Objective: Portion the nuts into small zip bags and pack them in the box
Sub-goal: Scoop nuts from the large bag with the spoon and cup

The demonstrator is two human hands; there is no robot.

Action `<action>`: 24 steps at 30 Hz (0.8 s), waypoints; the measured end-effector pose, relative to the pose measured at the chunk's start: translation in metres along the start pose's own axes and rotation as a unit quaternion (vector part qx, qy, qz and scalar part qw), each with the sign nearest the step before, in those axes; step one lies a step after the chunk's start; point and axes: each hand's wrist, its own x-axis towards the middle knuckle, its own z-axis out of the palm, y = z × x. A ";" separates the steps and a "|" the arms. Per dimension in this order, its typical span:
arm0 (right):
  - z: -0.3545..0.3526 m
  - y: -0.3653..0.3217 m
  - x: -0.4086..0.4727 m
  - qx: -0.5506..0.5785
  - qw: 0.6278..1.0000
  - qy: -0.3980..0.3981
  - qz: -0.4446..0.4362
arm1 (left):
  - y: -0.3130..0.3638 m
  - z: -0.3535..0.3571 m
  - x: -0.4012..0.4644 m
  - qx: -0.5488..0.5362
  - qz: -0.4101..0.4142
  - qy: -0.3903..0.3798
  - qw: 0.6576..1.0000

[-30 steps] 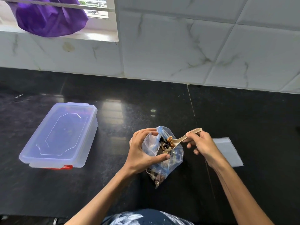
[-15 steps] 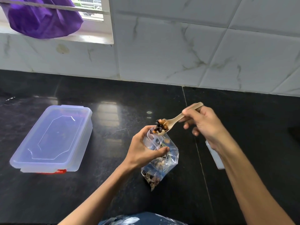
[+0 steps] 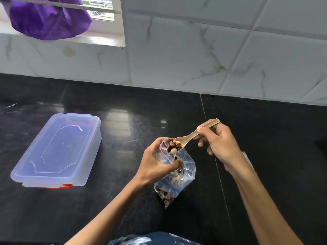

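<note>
Counter (image 3: 88,218) black, glossy; wall (image 3: 177,55) perhaps marble tile.

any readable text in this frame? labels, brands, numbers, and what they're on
None readable.
Plastic box: only an embossed outline on its clear lid, no letters; the red patch at its near edge shows no legible print.
Zip bag held in the left hand: clear, no print visible.
Wooden spoon in the right hand: plain.
Purple cloth at the window: plain.
</note>
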 end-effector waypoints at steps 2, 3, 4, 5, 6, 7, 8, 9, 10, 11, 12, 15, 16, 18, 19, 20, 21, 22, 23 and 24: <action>0.001 0.003 0.000 -0.023 1.000 0.002 -0.012 | -0.002 0.000 -0.001 -0.003 -0.001 0.002 1.000; 0.003 0.004 -0.001 -0.040 0.999 0.002 -0.024 | -0.003 0.000 -0.001 -0.006 -0.002 0.000 1.000; 0.005 0.005 -0.004 -0.061 0.997 0.001 -0.043 | -0.003 0.001 -0.001 -0.009 -0.004 -0.002 1.000; 0.008 0.005 -0.007 -0.086 0.994 -0.001 -0.066 | -0.004 0.001 -0.001 -0.012 -0.005 -0.003 1.000; 0.011 0.003 -0.011 -0.117 0.989 -0.006 -0.091 | -0.004 0.001 -0.001 -0.013 -0.006 -0.004 1.000; 0.015 0.002 -0.016 -0.150 0.982 -0.014 -0.112 | -0.004 0.001 -0.001 -0.011 -0.005 -0.003 1.000; 0.019 -0.001 -0.021 -0.185 0.973 -0.023 -0.133 | -0.004 0.002 -0.001 -0.006 -0.003 -0.001 1.000; 0.022 -0.003 -0.026 -0.220 0.963 -0.029 -0.154 | -0.004 0.002 0.000 -0.001 0.000 -0.001 1.000; 0.025 -0.006 -0.029 -0.249 0.951 -0.029 -0.179 | -0.004 0.002 0.000 0.001 0.001 0.000 1.000; 0.026 -0.008 -0.032 -0.270 0.940 -0.022 -0.208 | -0.004 0.003 0.000 0.000 0.002 0.002 1.000; 0.026 -0.010 -0.034 -0.283 0.929 -0.009 -0.237 | -0.003 0.003 0.001 -0.001 0.003 0.007 1.000; 0.024 -0.014 -0.038 -0.298 0.905 0.016 -0.304 | -0.003 0.004 0.002 -0.009 0.009 0.024 1.000; 0.024 -0.014 -0.039 -0.306 0.897 0.019 -0.318 | -0.004 0.004 0.002 -0.008 0.010 0.029 1.000; 0.025 -0.014 -0.041 -0.298 0.893 0.028 -0.336 | -0.005 0.005 0.002 -0.007 0.010 0.033 0.999; 0.025 -0.014 -0.041 -0.280 0.898 0.034 -0.338 | -0.005 0.005 0.002 -0.007 0.010 0.032 0.999; 0.025 -0.014 -0.041 -0.261 0.904 0.040 -0.337 | -0.005 0.005 0.002 -0.007 0.010 0.031 0.999; 0.023 -0.014 -0.040 -0.244 0.908 0.047 -0.337 | -0.005 0.006 0.003 -0.005 0.011 0.031 0.999; 0.021 -0.014 -0.040 -0.226 0.913 0.057 -0.336 | -0.003 0.005 0.002 -0.002 0.015 0.031 0.999; 0.018 -0.014 -0.039 -0.202 0.917 0.069 -0.336 | -0.003 0.005 0.002 0.001 0.019 0.034 0.999; 0.015 -0.015 -0.039 -0.171 0.923 0.081 -0.335 | -0.001 0.005 0.002 0.001 0.024 0.037 0.999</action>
